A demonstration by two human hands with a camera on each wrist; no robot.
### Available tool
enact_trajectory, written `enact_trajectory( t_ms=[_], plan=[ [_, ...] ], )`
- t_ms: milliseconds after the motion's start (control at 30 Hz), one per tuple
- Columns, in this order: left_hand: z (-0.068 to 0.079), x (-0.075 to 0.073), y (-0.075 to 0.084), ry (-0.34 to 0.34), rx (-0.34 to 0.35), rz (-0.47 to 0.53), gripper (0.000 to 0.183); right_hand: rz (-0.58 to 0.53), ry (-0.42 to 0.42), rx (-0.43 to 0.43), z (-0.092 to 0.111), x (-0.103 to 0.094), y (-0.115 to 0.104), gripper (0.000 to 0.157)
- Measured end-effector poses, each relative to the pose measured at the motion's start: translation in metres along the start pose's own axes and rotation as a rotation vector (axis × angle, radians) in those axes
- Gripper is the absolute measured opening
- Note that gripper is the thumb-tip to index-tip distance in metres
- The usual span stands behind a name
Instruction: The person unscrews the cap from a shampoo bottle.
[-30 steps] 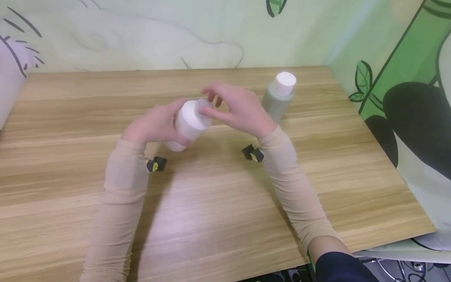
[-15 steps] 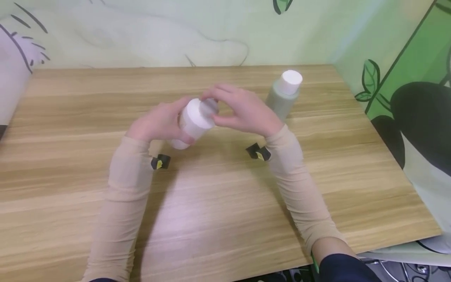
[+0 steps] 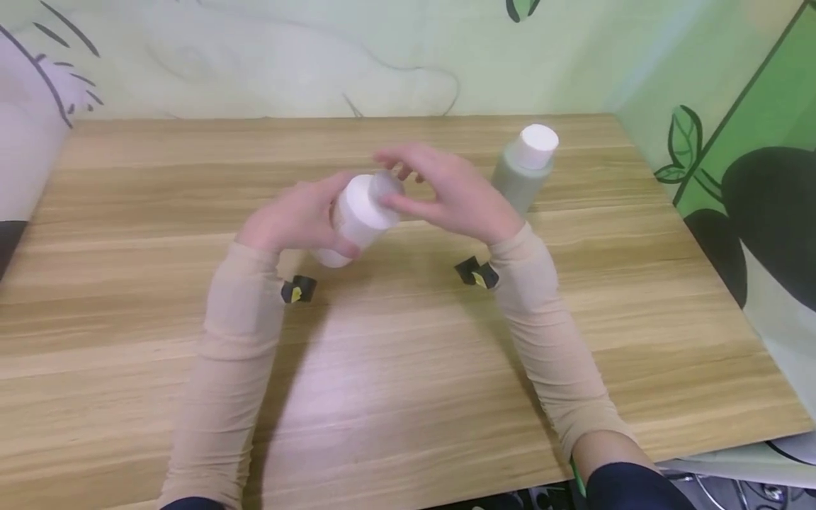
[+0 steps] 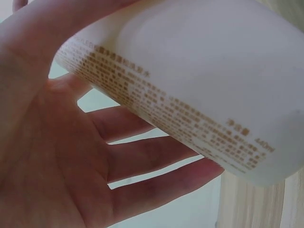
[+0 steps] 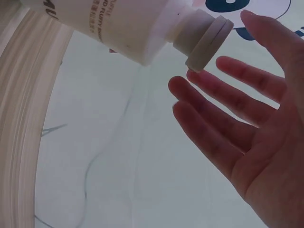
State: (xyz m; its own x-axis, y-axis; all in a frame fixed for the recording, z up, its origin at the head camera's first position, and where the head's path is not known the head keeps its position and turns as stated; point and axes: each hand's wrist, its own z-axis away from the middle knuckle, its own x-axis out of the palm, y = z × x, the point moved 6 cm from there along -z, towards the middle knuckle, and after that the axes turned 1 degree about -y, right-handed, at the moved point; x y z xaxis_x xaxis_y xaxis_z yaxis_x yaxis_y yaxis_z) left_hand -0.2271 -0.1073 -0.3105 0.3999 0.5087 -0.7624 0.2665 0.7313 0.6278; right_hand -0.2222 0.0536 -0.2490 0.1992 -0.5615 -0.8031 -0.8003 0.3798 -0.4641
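Note:
A white shampoo bottle (image 3: 366,219) is held tilted above the table, its round cap (image 3: 386,190) pointing up and to the right in the head view. My left hand (image 3: 296,216) grips the bottle's body, the thumb on the near side. Small brown print covers the label (image 4: 180,123) in the left wrist view. Around the cap (image 5: 209,42) my right hand (image 3: 455,191) has its fingers spread and loosely bent. In the right wrist view a fingertip is close to the cap's edge; whether it touches, I cannot tell.
A grey-green bottle (image 3: 524,173) with a white cap stands behind the right hand. Both lie over a wooden table (image 3: 395,375), with a painted wall (image 3: 287,64) along its back edge. Cables (image 3: 752,492) show below the front right corner.
Half a second ago the right fingers were closed about the cap; now they are spread again. The left hand keeps its grip. The whole head view has shifted slightly.

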Motion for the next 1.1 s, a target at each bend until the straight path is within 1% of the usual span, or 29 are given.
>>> enact_trajectory(
  t_ms=[167,300,400,500,700,900,1033,1100],
  plan=[
    [-0.002,0.003,0.003,-0.003,-0.003,0.020,0.084,0.052,0.017,0.039,0.004,-0.004,0.002,0.039],
    [-0.004,0.004,0.004,-0.001,-0.003,0.011,0.079,0.077,0.011,0.025,0.004,-0.005,0.001,0.035],
    [-0.006,0.006,0.005,-0.005,0.009,-0.004,0.078,0.095,-0.010,0.014,0.005,-0.005,0.000,0.031],
    [-0.007,0.008,0.005,-0.008,0.012,-0.009,0.078,0.113,-0.040,0.004,0.007,-0.004,-0.001,0.031],
    [-0.006,0.007,0.003,-0.015,0.000,-0.007,0.080,0.132,-0.081,-0.062,0.006,-0.001,-0.005,0.035],
    [-0.003,0.003,0.000,-0.014,-0.012,-0.029,0.079,0.090,-0.103,-0.163,0.002,0.002,-0.009,0.033],
    [-0.002,0.002,-0.001,-0.013,-0.011,-0.045,0.078,0.067,-0.093,-0.195,0.001,0.003,-0.010,0.034],
    [-0.001,0.001,-0.002,-0.009,-0.015,-0.044,0.081,0.060,-0.077,-0.195,0.000,0.004,-0.010,0.036]
  ],
)
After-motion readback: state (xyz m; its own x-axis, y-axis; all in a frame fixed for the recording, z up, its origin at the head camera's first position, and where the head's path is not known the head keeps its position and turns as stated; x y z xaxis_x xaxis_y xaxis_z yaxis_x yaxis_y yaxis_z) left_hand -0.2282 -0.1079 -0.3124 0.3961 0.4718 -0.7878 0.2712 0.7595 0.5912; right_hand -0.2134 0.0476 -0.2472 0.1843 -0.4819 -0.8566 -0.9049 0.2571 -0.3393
